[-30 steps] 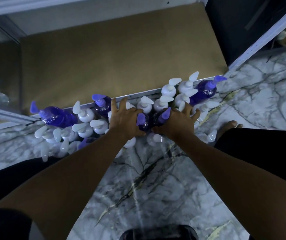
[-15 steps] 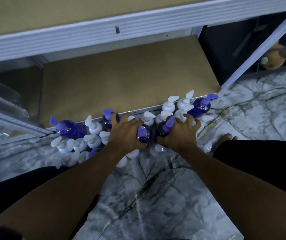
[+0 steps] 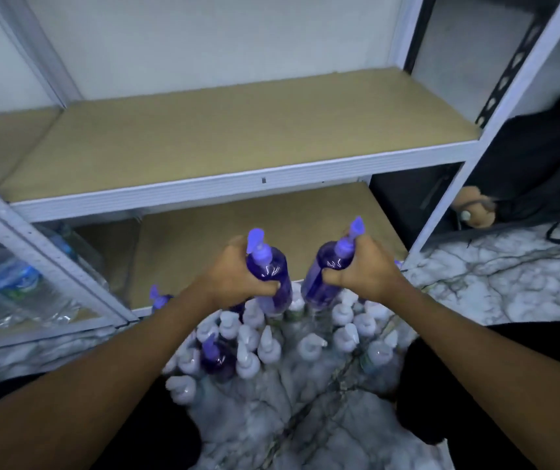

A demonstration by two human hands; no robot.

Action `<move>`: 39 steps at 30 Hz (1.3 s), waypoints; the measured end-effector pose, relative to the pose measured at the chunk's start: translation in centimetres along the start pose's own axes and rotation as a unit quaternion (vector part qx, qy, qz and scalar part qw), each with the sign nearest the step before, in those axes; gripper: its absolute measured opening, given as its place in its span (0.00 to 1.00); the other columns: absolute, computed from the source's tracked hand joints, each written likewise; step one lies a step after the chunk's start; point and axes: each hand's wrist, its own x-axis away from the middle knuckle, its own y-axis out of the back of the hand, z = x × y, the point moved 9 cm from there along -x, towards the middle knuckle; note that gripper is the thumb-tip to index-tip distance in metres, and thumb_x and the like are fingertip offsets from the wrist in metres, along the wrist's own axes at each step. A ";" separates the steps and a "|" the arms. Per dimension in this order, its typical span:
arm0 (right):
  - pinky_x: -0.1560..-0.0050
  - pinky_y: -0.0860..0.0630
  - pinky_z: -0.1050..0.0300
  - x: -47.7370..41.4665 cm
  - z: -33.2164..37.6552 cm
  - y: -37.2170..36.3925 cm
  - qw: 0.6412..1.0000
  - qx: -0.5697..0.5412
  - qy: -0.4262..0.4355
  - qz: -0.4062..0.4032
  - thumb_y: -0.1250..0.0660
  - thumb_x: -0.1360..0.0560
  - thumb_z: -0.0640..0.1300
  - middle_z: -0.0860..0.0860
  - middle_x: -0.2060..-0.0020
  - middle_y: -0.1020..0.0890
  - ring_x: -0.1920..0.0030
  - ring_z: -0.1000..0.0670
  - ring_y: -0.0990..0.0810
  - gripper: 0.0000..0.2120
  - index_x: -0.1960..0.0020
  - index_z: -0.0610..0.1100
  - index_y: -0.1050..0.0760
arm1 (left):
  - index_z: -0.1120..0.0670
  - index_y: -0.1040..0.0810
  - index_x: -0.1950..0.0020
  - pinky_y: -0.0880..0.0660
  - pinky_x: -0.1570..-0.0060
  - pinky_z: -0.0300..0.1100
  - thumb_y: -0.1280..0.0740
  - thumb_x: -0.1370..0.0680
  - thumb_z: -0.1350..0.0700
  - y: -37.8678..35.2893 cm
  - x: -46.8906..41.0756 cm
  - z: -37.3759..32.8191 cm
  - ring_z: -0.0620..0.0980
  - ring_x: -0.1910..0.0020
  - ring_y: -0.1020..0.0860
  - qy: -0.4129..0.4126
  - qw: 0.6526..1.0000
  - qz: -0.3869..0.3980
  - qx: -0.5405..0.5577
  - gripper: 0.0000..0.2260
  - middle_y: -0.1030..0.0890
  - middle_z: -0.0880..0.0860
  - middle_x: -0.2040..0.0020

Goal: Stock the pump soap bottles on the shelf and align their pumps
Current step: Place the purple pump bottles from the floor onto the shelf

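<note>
My left hand (image 3: 232, 278) grips a purple pump soap bottle (image 3: 271, 276) by its upper body, lifted above the floor. My right hand (image 3: 363, 271) grips a second purple bottle (image 3: 319, 283), also raised, its pump pointing up and away. Both bottles hang in front of the lower shelf board (image 3: 204, 239). Below them a cluster of white pump bottles (image 3: 309, 347) and a few purple ones (image 3: 215, 359) stands on the marble floor. The upper shelf board (image 3: 224, 137) is bare.
White metal shelf posts (image 3: 455, 184) frame the bay on the right and a post (image 3: 41, 252) on the left. Packed water bottles (image 3: 7, 286) fill the left bay. A dark bag (image 3: 543, 164) and a brown object (image 3: 475, 208) lie at the right. My knees flank the bottles.
Both hands have lifted a purple bottle each off the floor cluster. My head has tilted up, bringing the upper shelf into view.
</note>
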 end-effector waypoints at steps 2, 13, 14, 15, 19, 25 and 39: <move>0.58 0.23 0.60 0.6 2.8 2.8 0.998 -0.063 0.026 -0.010 0.24 0.40 0.52 0.52 0.60 0.18 0.61 0.56 0.19 0.24 0.49 0.50 0.30 | 0.56 0.20 0.54 0.22 0.62 0.40 0.21 0.34 0.59 2.9 0.8 -2.2 0.49 0.65 0.21 -0.018 0.999 -0.001 0.036 0.13 0.16 0.54 0.61; 0.56 0.22 0.52 0.6 12.9 11.1 0.886 -0.456 0.080 -0.007 0.25 0.40 0.53 0.48 0.57 0.16 0.59 0.48 0.18 0.27 0.42 0.46 0.21 | 0.56 0.22 0.38 0.19 0.57 0.47 0.23 0.43 0.47 11.9 2.4 -4.9 0.53 0.55 0.16 0.013 0.875 -0.159 0.457 0.35 0.15 0.56 0.48; 0.56 0.23 0.53 0.6 13.0 10.3 0.867 -0.494 0.067 0.014 0.26 0.37 0.54 0.48 0.58 0.17 0.59 0.48 0.19 0.22 0.46 0.47 0.18 | 0.59 0.22 0.38 0.19 0.55 0.49 0.23 0.41 0.48 11.4 2.2 -5.0 0.54 0.55 0.16 0.018 0.851 -0.151 0.503 0.34 0.15 0.58 0.49; 0.55 0.23 0.52 0.7 13.0 9.2 0.845 -0.531 0.048 0.042 0.27 0.34 0.54 0.49 0.60 0.18 0.59 0.48 0.20 0.17 0.49 0.48 0.17 | 0.60 0.21 0.39 0.18 0.54 0.50 0.23 0.38 0.50 10.8 2.1 -5.2 0.55 0.56 0.16 0.023 0.833 -0.137 0.535 0.30 0.15 0.59 0.50; 0.56 0.22 0.51 0.9 11.3 5.1 0.779 -0.617 -0.069 0.086 0.30 0.31 0.59 0.48 0.65 0.20 0.65 0.47 0.21 0.16 0.55 0.47 0.19 | 0.55 0.15 0.53 0.19 0.59 0.47 0.22 0.36 0.47 8.3 1.4 -4.9 0.56 0.62 0.17 0.076 0.818 -0.088 0.564 0.17 0.15 0.59 0.56; 0.36 0.25 0.39 0.1 10.9 2.2 0.787 -0.590 -0.129 0.125 0.27 0.33 0.61 0.41 0.55 0.19 0.51 0.40 0.20 0.21 0.53 0.43 0.20 | 0.59 0.18 0.41 0.20 0.57 0.50 0.29 0.27 0.39 5.6 -0.1 -5.3 0.58 0.58 0.18 0.112 0.808 -0.051 0.576 0.26 0.17 0.62 0.51; 0.36 0.24 0.44 1.3 11.4 1.6 0.773 -0.573 -0.148 0.228 0.26 0.29 0.45 0.42 0.46 0.22 0.46 0.43 0.22 0.18 0.42 0.43 0.24 | 0.58 0.20 0.36 0.20 0.48 0.56 0.34 0.24 0.34 3.6 -0.4 -4.5 0.62 0.49 0.18 0.217 0.806 -0.009 0.551 0.29 0.17 0.65 0.43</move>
